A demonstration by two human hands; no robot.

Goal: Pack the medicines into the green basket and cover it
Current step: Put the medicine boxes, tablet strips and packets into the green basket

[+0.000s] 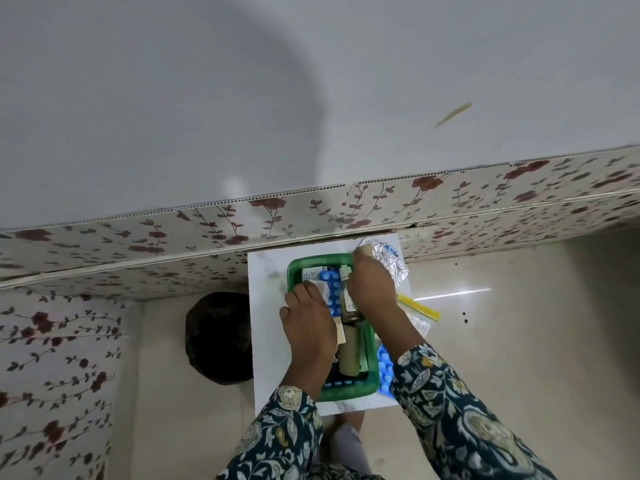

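Reaching with right hand (372, 285) over green basket (372, 377), fingers curled at its far right corner beside foil strip (389, 263); grip unclear. Resting left hand (308, 325) flat on medicines inside. Lying just right of basket, nearer right hand: blue blister pack (384, 370), long axis along basket.

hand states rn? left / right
Left hand: flat, open, resting on the packets in the green basket.
Right hand: over the basket by the bottle; grip cannot be told.

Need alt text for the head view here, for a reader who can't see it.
Both hands, left hand and right hand, reach into a green basket of medicines on a small white table, with blue blister packs inside. Crumpled foil lies beside it.
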